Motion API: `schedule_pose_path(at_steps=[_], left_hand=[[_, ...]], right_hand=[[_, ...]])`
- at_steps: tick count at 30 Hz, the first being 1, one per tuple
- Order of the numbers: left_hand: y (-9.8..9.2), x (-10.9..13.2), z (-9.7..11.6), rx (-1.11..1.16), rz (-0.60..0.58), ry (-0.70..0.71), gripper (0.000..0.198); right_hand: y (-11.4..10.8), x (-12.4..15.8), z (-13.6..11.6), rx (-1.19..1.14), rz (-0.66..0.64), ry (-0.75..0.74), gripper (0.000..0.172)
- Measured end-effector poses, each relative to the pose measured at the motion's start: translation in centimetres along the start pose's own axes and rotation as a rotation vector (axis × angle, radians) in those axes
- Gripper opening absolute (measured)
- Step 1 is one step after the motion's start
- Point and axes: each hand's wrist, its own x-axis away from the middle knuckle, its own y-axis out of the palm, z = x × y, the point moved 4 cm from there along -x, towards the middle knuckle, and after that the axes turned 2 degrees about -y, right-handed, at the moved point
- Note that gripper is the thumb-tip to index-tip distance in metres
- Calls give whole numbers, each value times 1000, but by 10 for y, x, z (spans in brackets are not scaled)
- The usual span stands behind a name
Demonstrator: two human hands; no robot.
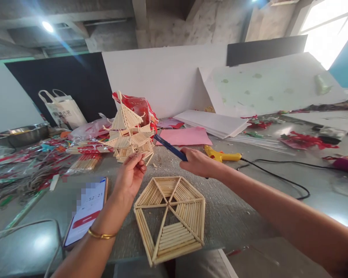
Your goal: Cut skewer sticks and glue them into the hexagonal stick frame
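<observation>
My right hand (195, 162) is closed around a slim blue tool (170, 147) that points left and away, toward a pagoda model (129, 137) built of thin wooden sticks. In front of that model, my left hand (133, 173) is raised with thumb and fingertips pinched together; what they hold, if anything, is too small to make out. Below and between both hands, a many-sided frame of wooden sticks (190, 222) lies at the table's near edge. Spokes split it into triangular sections, most filled with rows of sticks. The lower-left section is largely open, and the bottom one is partly filled.
A yellow glue gun (222, 155) with a black cord lies right of my right hand. The phone (88, 212) rests beside my left forearm. Bundled sticks (85, 162), a metal bowl (23, 135), pink paper (184, 136) and white boards (211, 121) occupy the table's left and back.
</observation>
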Motion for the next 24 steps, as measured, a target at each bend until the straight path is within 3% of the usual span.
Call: schedule_pose_path(at_steps=[10,19,24], left_hand=[[8,3,-6,83,-24,-41,12],[11,5,-12,73,-61,-41,9],[9,4,-14,88,-10,-58,6]], right_hand=[[22,18,-14,48,188,-91,30],[29,21,-18,84,246,-122,28],[30,22,-18,118,241,-144,24]])
